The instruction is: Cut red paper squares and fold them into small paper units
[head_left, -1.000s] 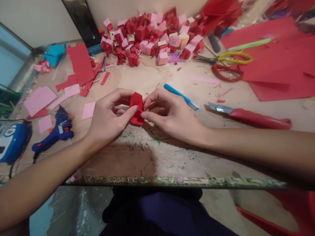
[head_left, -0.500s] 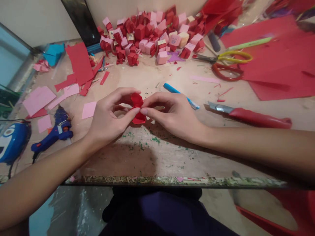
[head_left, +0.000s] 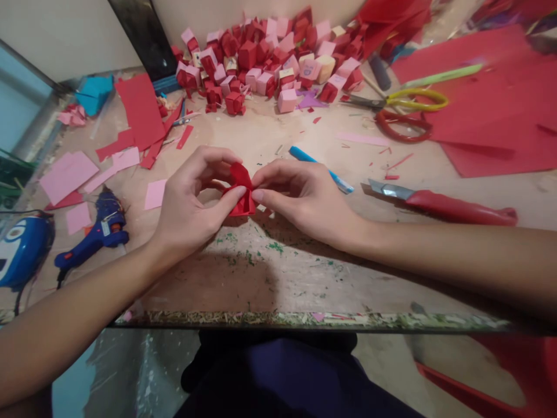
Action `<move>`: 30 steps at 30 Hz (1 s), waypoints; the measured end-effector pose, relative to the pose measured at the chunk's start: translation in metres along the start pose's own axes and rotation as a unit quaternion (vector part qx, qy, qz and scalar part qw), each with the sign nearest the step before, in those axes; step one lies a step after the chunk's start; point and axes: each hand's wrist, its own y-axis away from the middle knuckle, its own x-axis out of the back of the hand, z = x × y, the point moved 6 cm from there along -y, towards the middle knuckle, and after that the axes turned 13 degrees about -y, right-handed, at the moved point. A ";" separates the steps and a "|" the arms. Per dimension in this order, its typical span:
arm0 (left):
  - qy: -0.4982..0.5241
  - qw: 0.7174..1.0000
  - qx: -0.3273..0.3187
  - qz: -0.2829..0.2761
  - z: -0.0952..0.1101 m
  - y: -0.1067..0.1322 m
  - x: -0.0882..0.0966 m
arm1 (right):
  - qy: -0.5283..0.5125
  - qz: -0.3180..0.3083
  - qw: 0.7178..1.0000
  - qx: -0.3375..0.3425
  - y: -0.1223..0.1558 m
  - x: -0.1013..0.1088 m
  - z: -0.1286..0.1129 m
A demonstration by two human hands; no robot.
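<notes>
A small folded red paper piece is pinched between both my hands just above the middle of the wooden table. My left hand curls around its left side, thumb and forefinger closed on it. From the right, my right hand pinches the same piece with thumb and fingertips. Part of the paper is hidden behind my fingers.
A heap of red and pink paper cubes lies at the back. Scissors, a red-handled knife and red sheets are on the right. A blue pen lies behind my right hand. A blue glue gun and paper scraps are left.
The red paper piece has been squeezed flatter and turned slightly between my fingers. Both hands stayed in nearly the same spot, shifting slightly away from me.
</notes>
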 end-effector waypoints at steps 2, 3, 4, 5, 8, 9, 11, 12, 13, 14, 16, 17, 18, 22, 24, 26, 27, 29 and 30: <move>-0.003 1.000 0.005 -0.004 -0.001 0.000 0.000 | 0.009 0.004 1.000 0.008 0.000 0.001 -0.001; -0.001 1.000 0.009 -0.009 -0.002 -0.001 -0.001 | 0.012 0.005 1.000 0.012 0.000 0.002 -0.001; 0.002 1.000 0.014 -0.013 -0.003 -0.001 -0.001 | 0.013 0.007 1.000 0.016 0.000 0.002 -0.001; 0.007 1.000 0.020 -0.015 -0.003 -0.001 -0.001 | 0.013 0.008 1.000 0.019 -0.001 0.003 -0.002; 0.031 0.999 0.035 -0.001 -0.005 -0.002 0.001 | 0.008 0.019 0.999 0.024 -0.001 0.005 -0.002; 0.039 0.998 0.042 0.003 -0.005 -0.002 0.002 | 0.005 0.027 0.999 0.026 -0.001 0.006 -0.002; 0.053 0.997 0.057 -0.003 -0.005 -0.002 0.002 | 0.000 0.043 0.999 0.028 -0.001 0.009 -0.003; 0.058 0.996 0.064 -0.012 -0.004 -0.002 0.001 | -0.003 0.050 0.998 0.031 -0.001 0.010 -0.003; 0.060 0.996 0.068 -0.022 -0.003 -0.001 0.001 | -0.007 0.053 0.998 0.033 -0.001 0.010 -0.003; 0.060 0.995 0.068 -0.030 -0.001 -0.001 0.000 | -0.011 0.052 0.998 0.035 -0.001 0.010 -0.004; 0.054 0.997 0.054 -0.034 0.003 -0.002 0.001 | -0.017 0.046 0.998 0.038 -0.001 0.010 -0.004; 0.045 0.997 0.044 -0.035 0.005 -0.002 0.002 | -0.018 0.043 0.998 0.040 -0.001 0.010 -0.004; 0.035 0.998 0.034 -0.034 0.007 -0.002 0.002 | -0.018 0.040 0.998 0.041 -0.001 0.010 -0.004; -0.002 1.000 0.016 -0.024 0.009 -0.003 0.004 | -0.008 0.045 0.998 0.037 -0.002 0.011 -0.003; -0.005 1.000 0.023 -0.013 0.008 -0.003 0.005 | -0.007 0.049 0.998 0.039 -0.001 0.011 -0.003; -0.002 0.999 0.033 -0.006 0.006 -0.003 0.005 | -0.017 0.043 0.998 0.041 -0.001 0.010 -0.004; 0.001 0.999 0.036 -0.003 0.005 -0.003 0.005 | -0.023 0.035 0.998 0.042 0.000 0.009 -0.004; 0.004 0.999 0.041 -0.004 0.004 -0.002 0.005 | -0.029 0.018 0.999 0.040 0.001 0.006 -0.005; 0.007 0.999 0.042 -0.004 0.004 -0.002 0.005 | -0.025 0.012 0.999 0.038 0.001 0.005 -0.005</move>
